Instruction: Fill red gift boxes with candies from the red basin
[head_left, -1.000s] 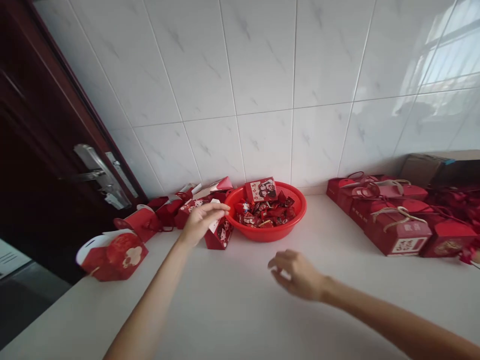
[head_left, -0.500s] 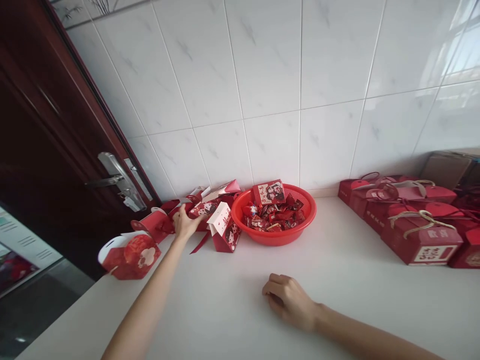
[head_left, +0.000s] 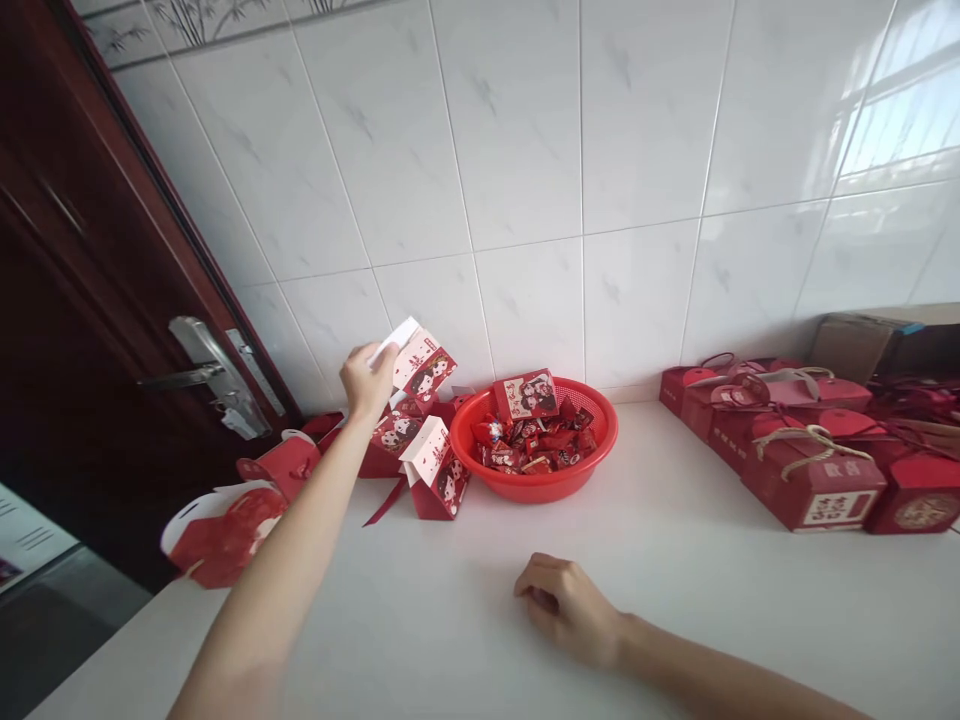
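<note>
Collision is the chief risk we note: the left hand (head_left: 366, 382) has a printed box (head_left: 426, 366) raised over the crowded group towards the table (head_left: 465, 620)'s back left corner, and a low swing could topple the upright box (head_left: 439, 475) beside the red basin (head_left: 534, 490). We judge a slip possible too, since the fingers are clamped on the box at its pale end only, leaving the printed end unsupported. A loose ribbon (head_left: 386, 503) on the tabletop could snag and drag its neighbours, and the white-flapped box (head_left: 225, 535) at the left edge could be nudged off by the forearm. As to appearance, we find the held box tilted, cream above and deep red below, with cartoon figures and small red lettering; its pale flap stands out, and we cannot tell whether anything is inside. We record the right hand (head_left: 566, 605) resting nearer the front edge, fingers curled together, nothing seen in them. Wrapped sweets (head_left: 551, 440) and another printed box (head_left: 527, 396) occupy the basin.
</note>
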